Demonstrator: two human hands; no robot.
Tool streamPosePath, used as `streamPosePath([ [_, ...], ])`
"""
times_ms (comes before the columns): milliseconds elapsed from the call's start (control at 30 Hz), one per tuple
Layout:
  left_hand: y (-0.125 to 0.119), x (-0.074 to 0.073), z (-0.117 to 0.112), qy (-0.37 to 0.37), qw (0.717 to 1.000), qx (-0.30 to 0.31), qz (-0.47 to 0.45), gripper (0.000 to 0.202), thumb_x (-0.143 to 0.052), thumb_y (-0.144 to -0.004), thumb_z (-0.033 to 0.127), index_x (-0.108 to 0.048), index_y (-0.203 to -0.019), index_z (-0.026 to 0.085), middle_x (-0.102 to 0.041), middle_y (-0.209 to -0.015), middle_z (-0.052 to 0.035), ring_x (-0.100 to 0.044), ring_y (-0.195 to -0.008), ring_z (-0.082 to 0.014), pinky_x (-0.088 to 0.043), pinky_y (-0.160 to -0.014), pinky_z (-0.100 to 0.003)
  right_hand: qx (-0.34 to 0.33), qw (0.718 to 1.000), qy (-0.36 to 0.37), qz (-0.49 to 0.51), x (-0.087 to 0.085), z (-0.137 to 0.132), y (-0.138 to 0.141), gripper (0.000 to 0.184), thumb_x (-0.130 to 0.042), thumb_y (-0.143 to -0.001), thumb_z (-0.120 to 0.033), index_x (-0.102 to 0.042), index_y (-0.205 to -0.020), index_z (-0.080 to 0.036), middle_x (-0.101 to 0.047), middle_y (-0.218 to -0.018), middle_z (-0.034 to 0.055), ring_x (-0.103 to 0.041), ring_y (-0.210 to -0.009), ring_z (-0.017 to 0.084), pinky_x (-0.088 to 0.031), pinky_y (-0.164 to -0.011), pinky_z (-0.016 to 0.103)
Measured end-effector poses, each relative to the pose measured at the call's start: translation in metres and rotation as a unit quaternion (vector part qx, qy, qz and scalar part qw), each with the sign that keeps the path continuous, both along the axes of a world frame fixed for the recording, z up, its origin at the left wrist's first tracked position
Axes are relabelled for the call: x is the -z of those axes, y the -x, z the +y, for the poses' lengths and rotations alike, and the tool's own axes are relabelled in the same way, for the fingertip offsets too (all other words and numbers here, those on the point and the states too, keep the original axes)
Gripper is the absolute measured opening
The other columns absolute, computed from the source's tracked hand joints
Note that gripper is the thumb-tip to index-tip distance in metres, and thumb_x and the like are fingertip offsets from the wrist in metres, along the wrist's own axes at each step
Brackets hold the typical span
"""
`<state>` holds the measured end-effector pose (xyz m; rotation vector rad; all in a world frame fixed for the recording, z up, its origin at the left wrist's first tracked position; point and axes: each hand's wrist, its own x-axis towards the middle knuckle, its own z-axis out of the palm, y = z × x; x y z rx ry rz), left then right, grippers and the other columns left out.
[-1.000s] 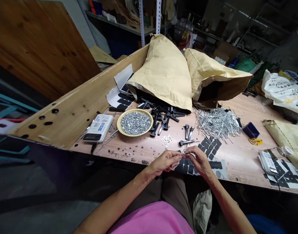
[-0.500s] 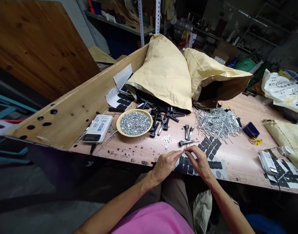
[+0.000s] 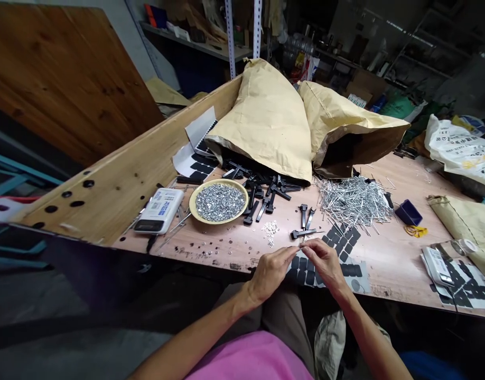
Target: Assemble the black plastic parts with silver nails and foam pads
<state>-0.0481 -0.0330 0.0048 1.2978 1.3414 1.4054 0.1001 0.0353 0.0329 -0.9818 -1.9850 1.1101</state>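
My left hand and my right hand meet fingertip to fingertip over the front edge of the table. Both are closed in a pinch. Whatever sits between the fingertips is too small to make out. Just beyond them lie a few black plastic pieces with long stems. Under and beside my right hand is a sheet of black stickers. A small scatter of washers lies left of the black pieces. Farther right rises a heap of thin metal pins.
A yellow bowl holds tiny metal parts. Left of it lies a white power bank. Two paper sacks stand at the back, black pieces spilling from one. A purple box sits right. A wooden board borders the left.
My hands stay together at nearly the same spot, with only slight shifts of the fingers. The view has tilted a little; the things on the table have not moved.
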Motion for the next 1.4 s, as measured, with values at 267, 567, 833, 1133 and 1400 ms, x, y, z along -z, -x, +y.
streamPosePath([
  [267,0.013,-0.009,0.006,0.244,0.901,0.214,-0.287,0.068,-0.064,-0.062,0.062,-0.063,-0.103,0.008,-0.031,-0.046,0.0116,-0.015,-0.035,-0.0014,-0.009,-0.034,-0.016,-0.064,0.995,0.059,0.046,0.0,0.003,-0.001,0.02,-0.059,-0.083,-0.04,-0.069,-0.087,-0.023,-0.065,-0.084,0.0039,-0.064,-0.068,0.014,-0.052,-0.067,0.029],
  [567,0.007,-0.005,0.004,0.194,0.944,0.146,-0.224,0.062,-0.059,-0.068,0.061,-0.066,-0.1,0.008,-0.03,-0.045,0.0105,-0.021,-0.037,-0.003,-0.016,-0.036,-0.017,-0.046,0.999,0.006,0.006,-0.001,0.003,0.0,0.018,-0.057,-0.084,-0.038,-0.068,-0.085,-0.023,-0.066,-0.07,0.0024,-0.063,-0.074,0.017,-0.049,-0.072,0.031],
  [833,0.005,0.002,0.003,-0.024,0.999,0.015,0.034,0.028,-0.049,-0.086,0.033,-0.07,-0.096,0.017,-0.072,-0.091,-0.0068,-0.066,-0.084,-0.0175,-0.053,-0.075,-0.027,-0.014,0.976,0.201,0.088,-0.003,0.002,0.0,0.032,-0.067,-0.073,-0.045,-0.064,-0.097,-0.024,-0.068,-0.084,0.0014,-0.064,-0.08,0.016,-0.05,-0.076,0.031],
  [1133,0.0,0.0,0.0,-0.048,0.992,0.0,0.117,0.028,-0.045,-0.088,0.027,-0.068,-0.103,0.021,-0.071,-0.092,-0.0082,-0.065,-0.083,-0.0173,-0.051,-0.075,-0.026,0.034,0.984,0.171,0.035,-0.001,0.006,0.002,0.032,-0.069,-0.067,-0.049,-0.064,-0.066,-0.017,-0.062,-0.062,-0.0001,-0.054,-0.058,0.012,-0.045,-0.057,0.025],
  [1400,0.009,-0.009,0.007,0.202,0.934,0.161,-0.248,0.063,-0.062,-0.066,0.062,-0.065,-0.101,0.009,-0.029,-0.044,0.0111,-0.02,-0.036,-0.0025,-0.018,-0.036,-0.017,-0.036,0.994,0.093,0.037,-0.002,0.005,-0.001,0.024,-0.063,-0.077,-0.045,-0.066,-0.08,-0.02,-0.067,-0.073,0.0032,-0.063,-0.073,0.017,-0.05,-0.071,0.031],
])
